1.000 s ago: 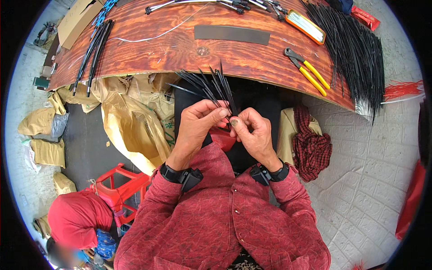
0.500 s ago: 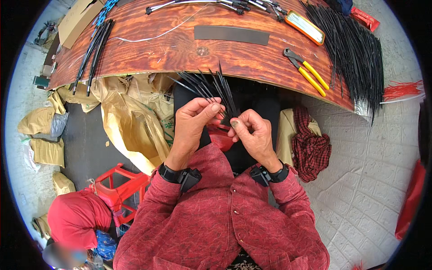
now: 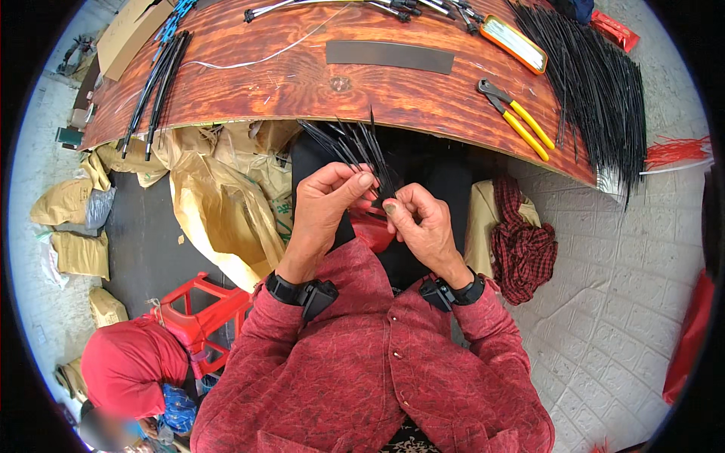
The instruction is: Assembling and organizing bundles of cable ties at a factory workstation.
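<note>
A fanned bundle of thin, pointed black strips [image 3: 368,143] stands up between my two hands, just in front of the table edge. My left hand [image 3: 325,202] pinches some of them with thumb and forefinger. Close beside it, my right hand [image 3: 429,223] is closed, its thumb and bent fingers pressed at the lower right of the bundle. The strips' lower ends are partly hidden by my fingers. Below the hands, a red piece [image 3: 371,229] shows over my dark-clothed lap.
On the wooden table [image 3: 249,90] lie yellow-handled pincers [image 3: 517,121], a dark flat strip [image 3: 389,57], an orange-rimmed tray [image 3: 513,45] and a big pile of black strips [image 3: 596,98]. Paper sacks [image 3: 219,204] and a red stool [image 3: 198,309] are at left; another person in a red head covering [image 3: 132,366] is nearby.
My right hand has shifted slightly up and left against the bundle, and the fanned strips have tilted a little. My left hand stays almost where it was.
</note>
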Demonstrator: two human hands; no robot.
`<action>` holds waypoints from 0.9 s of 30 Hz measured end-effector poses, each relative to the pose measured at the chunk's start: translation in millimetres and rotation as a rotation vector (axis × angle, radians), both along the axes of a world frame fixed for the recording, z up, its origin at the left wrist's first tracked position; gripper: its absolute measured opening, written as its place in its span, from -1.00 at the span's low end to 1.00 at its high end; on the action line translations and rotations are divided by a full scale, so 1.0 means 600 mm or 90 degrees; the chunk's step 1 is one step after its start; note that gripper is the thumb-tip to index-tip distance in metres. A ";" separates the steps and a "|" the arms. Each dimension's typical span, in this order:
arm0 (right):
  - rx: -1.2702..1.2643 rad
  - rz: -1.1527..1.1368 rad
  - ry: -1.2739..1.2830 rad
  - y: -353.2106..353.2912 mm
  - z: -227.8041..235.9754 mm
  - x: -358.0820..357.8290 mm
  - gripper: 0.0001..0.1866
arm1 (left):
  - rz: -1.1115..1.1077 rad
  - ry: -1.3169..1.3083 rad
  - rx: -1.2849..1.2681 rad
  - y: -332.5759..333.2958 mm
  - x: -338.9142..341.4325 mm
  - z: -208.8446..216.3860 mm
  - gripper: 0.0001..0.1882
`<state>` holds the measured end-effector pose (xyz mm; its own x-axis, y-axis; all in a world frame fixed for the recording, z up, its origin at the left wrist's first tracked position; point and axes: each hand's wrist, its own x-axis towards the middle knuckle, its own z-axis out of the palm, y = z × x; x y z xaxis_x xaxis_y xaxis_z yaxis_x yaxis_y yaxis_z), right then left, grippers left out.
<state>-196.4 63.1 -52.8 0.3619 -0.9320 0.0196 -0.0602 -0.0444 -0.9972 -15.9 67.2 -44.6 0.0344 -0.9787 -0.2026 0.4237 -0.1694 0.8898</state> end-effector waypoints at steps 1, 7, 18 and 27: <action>0.005 0.000 -0.002 0.000 -0.002 0.000 -0.80 | -0.004 -0.003 -0.002 -0.001 0.001 0.000 -0.89; 0.003 -0.007 -0.007 -0.001 -0.003 -0.006 -0.79 | -0.144 -0.175 0.031 -0.013 0.045 0.059 -0.83; 0.048 -0.027 0.020 0.024 0.013 -0.021 -0.83 | -0.092 -0.313 -0.564 -0.032 0.146 0.355 -0.36; 0.061 -0.028 -0.010 0.039 0.011 -0.023 -0.84 | -0.104 -0.548 -0.604 -0.034 0.183 0.462 -0.27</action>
